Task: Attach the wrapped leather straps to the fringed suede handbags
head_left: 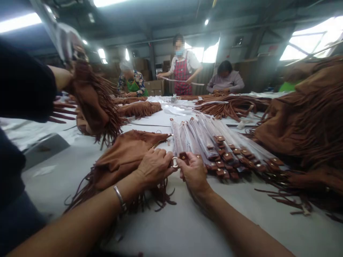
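Note:
On the white table lies a brown fringed leather bag (120, 151), its fringe spilling toward me. My left hand (155, 166) is closed on the bag's right end, where a pale metal ring (175, 162) sticks out past the fingers. Close against that ring, my right hand (195, 171) pinches the brown leather end of a strap (183, 157) with a metal stud on it. Ring and strap end are near each other; whether they are joined I cannot tell. Just beyond lies a pile of plastic-wrapped straps (203, 137) with brown studded ends.
At the left, a co-worker's dark sleeve (24, 78) reaches in beside a raised fringed bag (93, 96). A heap of brown fringed leather (300, 103) rises at the right. Several people work across the table, one in a checked apron (183, 75). More fringed pieces (143, 109) lie farther back.

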Tool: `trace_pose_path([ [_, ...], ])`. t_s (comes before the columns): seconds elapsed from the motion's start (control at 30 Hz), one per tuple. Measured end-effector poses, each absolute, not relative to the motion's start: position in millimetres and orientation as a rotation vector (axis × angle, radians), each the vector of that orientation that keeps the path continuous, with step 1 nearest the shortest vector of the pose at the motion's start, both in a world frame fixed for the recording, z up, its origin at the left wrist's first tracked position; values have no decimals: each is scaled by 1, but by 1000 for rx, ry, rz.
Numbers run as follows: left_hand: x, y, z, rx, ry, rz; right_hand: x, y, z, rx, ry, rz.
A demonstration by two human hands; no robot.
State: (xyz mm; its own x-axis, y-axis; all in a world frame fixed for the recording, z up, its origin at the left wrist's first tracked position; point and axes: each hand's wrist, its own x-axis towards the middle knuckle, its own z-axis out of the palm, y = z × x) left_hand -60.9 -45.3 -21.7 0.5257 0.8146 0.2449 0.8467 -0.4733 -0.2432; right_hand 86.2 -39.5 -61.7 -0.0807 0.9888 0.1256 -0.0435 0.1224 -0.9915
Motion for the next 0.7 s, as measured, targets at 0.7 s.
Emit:
trace_pose_path([
  [0.7,-80,-25,-83,-2777,-1204,-257,119,-16,-69,-1232,-1565,1980],
])
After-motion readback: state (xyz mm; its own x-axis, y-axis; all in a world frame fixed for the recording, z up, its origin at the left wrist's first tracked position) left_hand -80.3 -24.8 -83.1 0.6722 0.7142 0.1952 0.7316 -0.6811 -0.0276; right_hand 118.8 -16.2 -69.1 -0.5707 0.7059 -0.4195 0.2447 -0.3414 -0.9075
